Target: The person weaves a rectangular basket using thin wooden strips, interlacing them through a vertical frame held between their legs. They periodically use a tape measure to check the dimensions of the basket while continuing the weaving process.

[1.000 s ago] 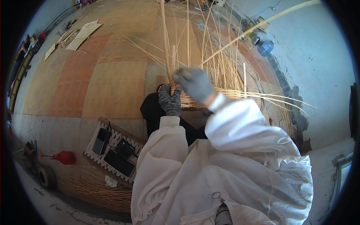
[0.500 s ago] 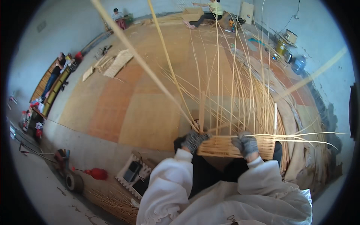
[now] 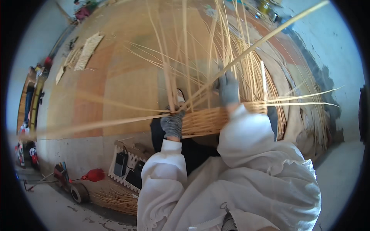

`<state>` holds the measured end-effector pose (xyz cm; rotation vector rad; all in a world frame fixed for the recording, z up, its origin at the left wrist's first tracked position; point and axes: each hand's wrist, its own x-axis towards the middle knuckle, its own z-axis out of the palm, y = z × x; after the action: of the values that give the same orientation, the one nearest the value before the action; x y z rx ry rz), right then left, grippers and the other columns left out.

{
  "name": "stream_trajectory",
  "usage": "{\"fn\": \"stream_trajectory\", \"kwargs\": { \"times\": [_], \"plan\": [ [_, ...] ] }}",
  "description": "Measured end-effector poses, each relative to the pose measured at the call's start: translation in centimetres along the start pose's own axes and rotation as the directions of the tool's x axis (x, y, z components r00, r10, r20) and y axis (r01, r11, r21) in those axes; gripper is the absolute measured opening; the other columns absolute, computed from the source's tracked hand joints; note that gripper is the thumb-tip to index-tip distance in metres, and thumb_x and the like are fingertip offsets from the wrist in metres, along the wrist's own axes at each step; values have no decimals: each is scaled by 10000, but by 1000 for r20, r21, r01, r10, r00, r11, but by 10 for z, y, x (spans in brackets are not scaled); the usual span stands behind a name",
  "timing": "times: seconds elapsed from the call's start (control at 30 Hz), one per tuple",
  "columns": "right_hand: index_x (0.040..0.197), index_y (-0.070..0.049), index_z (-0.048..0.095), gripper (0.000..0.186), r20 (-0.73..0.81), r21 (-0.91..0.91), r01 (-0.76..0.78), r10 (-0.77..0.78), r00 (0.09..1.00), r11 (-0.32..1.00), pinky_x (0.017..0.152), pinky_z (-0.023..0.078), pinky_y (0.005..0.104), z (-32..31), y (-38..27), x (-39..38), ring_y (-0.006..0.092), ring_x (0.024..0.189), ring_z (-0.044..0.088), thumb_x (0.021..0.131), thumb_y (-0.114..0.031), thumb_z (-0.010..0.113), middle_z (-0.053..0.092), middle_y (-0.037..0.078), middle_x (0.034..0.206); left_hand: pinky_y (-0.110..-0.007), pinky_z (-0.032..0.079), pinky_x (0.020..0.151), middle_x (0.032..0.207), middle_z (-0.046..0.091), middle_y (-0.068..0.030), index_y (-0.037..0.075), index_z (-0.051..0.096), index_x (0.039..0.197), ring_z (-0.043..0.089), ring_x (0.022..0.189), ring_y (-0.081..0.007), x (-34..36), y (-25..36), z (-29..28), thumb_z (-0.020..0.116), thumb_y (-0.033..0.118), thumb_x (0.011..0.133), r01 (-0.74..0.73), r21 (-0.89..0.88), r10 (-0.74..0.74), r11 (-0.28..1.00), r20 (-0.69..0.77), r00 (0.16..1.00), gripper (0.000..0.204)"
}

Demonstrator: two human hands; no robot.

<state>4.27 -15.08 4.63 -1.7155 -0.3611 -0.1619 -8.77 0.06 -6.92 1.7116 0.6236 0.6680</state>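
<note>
A woven wicker piece [image 3: 204, 122] lies across my lap, with thin upright canes [image 3: 210, 73] rising from its far edge. My left hand [image 3: 172, 121], in a grey glove, is closed around its left end, where several strips cross. My right hand [image 3: 228, 89], also gloved and blurred by motion, is raised beyond the woven edge among the canes. Its fingers look stretched upward and apart from the weave. A long thick cane [image 3: 269, 36] slants from near my left hand to the upper right, passing by the right fingertips. Another strip [image 3: 96, 125] sweeps left, blurred.
A bundle of loose canes [image 3: 266, 82] spreads on the right. At lower left are a red-handled tool [image 3: 92, 175], a tape roll [image 3: 79, 192], a white slatted stand [image 3: 115, 169] with dark devices, and more canes [image 3: 113, 200]. A woven panel [image 3: 88, 51] lies farther off; a person [image 3: 81, 11] sits beyond.
My view has tilted down and turned right. My right hand has left the woven edge and risen among the canes. The long strips have swung: one now points left, another upper right.
</note>
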Motion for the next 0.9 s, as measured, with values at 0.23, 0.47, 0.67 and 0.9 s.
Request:
{"fn": "stream_trajectory", "kwargs": {
  "times": [0.23,0.47,0.67,0.9],
  "plan": [
    [918,-53,527,120,178,613,-318,265,948,723,540,465,297,-45,46,-59,150,583,531,917,-173,534,544,31,692,-359,459,825,963,631,-140,9,596,1006,591,896,-261,-27,102,-18,745,234,725,76,310,-74,948,-16,997,390],
    [816,-46,541,69,315,706,-396,240,918,587,702,543,317,-109,54,-31,184,700,587,830,-34,607,568,60,764,-490,332,958,1038,577,-188,116,564,1174,531,1031,-325,-78,135,11,639,365,806,-520,403,295,753,499,815,450],
    [1002,-31,544,174,501,44,-341,274,821,939,782,497,312,-107,53,40,182,799,584,861,-129,576,590,61,856,-572,158,1037,1112,548,-192,243,502,1289,464,1131,-359,-47,111,74,539,651,739,-531,764,-5,366,572,820,686],
    [1281,-9,435,414,246,553,-43,-113,963,832,676,501,305,-138,61,-10,213,870,598,911,-173,519,589,130,1011,-548,123,1062,1206,487,-215,211,586,1204,388,1213,-345,-56,100,99,542,576,784,-325,839,21,436,351,936,558]
  ]
}}
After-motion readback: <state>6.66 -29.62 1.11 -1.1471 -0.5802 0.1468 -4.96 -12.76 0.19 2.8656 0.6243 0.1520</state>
